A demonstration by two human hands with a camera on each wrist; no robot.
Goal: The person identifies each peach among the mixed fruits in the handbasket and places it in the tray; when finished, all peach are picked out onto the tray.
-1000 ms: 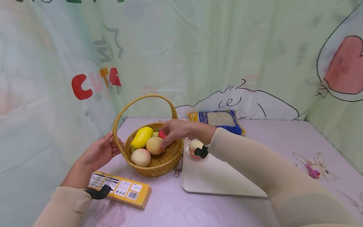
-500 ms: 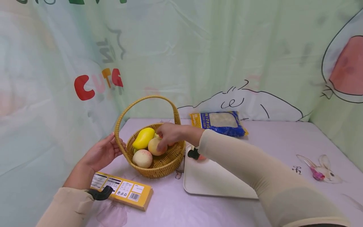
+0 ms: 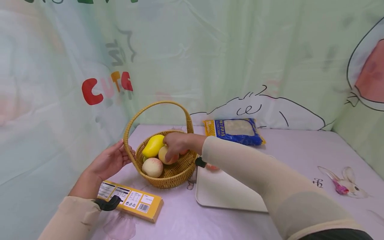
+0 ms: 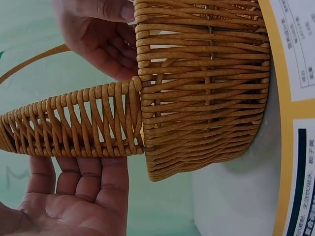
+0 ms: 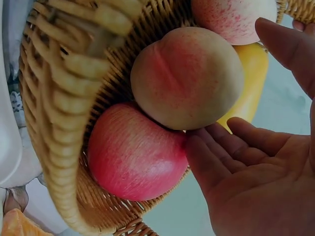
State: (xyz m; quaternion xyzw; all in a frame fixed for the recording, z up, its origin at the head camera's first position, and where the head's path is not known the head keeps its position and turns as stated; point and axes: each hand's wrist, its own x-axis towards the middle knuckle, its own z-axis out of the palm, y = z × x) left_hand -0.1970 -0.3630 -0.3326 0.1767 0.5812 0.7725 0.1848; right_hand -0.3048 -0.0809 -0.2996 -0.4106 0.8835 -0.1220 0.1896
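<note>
A woven basket with a tall hoop handle holds a yellow mango, a front peach, a middle peach and a red apple. My left hand is at the left foot of the handle, its fairly straight fingers behind the wicker in the left wrist view. My right hand reaches inside the basket over the middle peach. In the right wrist view its thumb is spread away, and its extended fingertips lie right at the apple and that peach.
A yellow box lies in front of the basket, under the left forearm. To the right is a white tray with a reddish fruit partly behind the right sleeve. A blue and yellow orecchiette bag lies at the back.
My right hand has moved slightly left and deeper over the middle peach; the red apple seen at its fingers earlier is now mostly hidden in the head view. My left hand stays at the handle.
</note>
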